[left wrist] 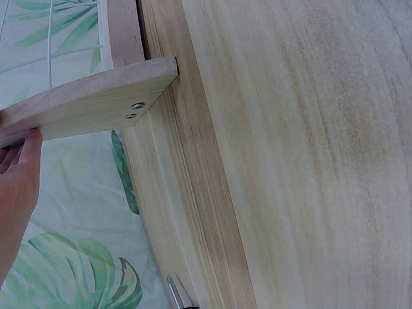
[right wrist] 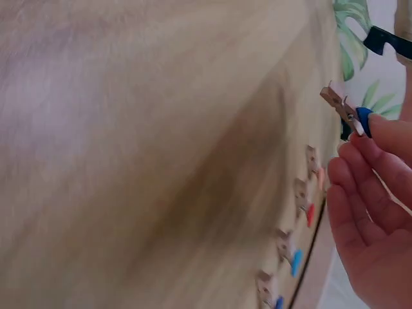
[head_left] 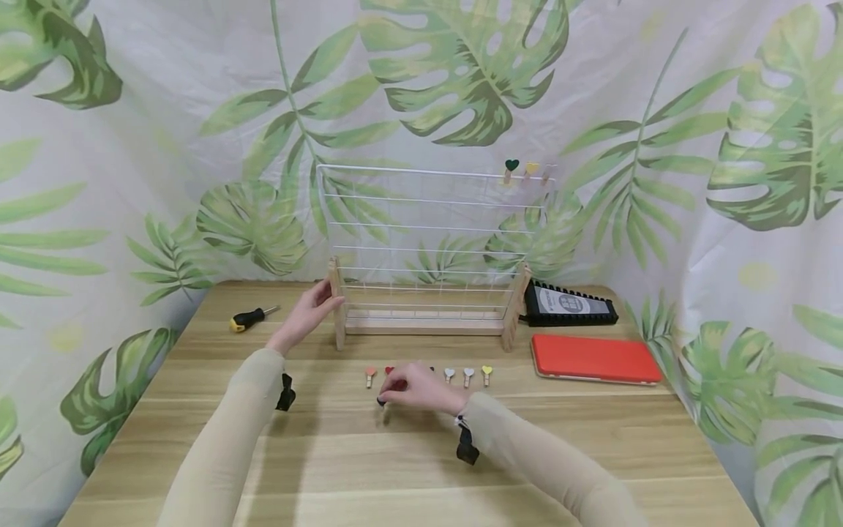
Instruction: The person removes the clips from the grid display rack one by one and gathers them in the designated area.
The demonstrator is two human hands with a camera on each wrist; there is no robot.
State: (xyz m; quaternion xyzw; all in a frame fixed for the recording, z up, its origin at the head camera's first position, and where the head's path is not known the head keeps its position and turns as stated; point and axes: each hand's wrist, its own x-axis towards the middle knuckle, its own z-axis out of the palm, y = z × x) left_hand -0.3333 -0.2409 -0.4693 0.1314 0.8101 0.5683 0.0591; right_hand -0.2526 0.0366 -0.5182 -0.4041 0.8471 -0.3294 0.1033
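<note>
My left hand (head_left: pixel 306 315) grips the left wooden foot (head_left: pixel 337 315) of a white wire rack (head_left: pixel 421 225); in the left wrist view that hand (left wrist: pixel 16 187) is at the board's edge, partly cut off by the frame. Between thumb and fingertips, my right hand (head_left: pixel 421 388) pinches a small wooden clothespin (right wrist: pixel 341 108) with a blue heart, held above the table. A row of heart clothespins lies just beyond that hand, including an orange one (head_left: pixel 370 375), a white one (head_left: pixel 468 376) and a yellow one (head_left: pixel 486 375). The hand hides part of the row.
On the rack's top right are clipped a green heart clothespin (head_left: pixel 510 170), a yellow one (head_left: pixel 530 171) and a pale one (head_left: pixel 548 173). A screwdriver (head_left: pixel 250 319) lies left; a black tool holder (head_left: pixel 571 304) and a red case (head_left: pixel 595 359) lie right. A leaf-print cloth (head_left: pixel 421 66) hangs behind.
</note>
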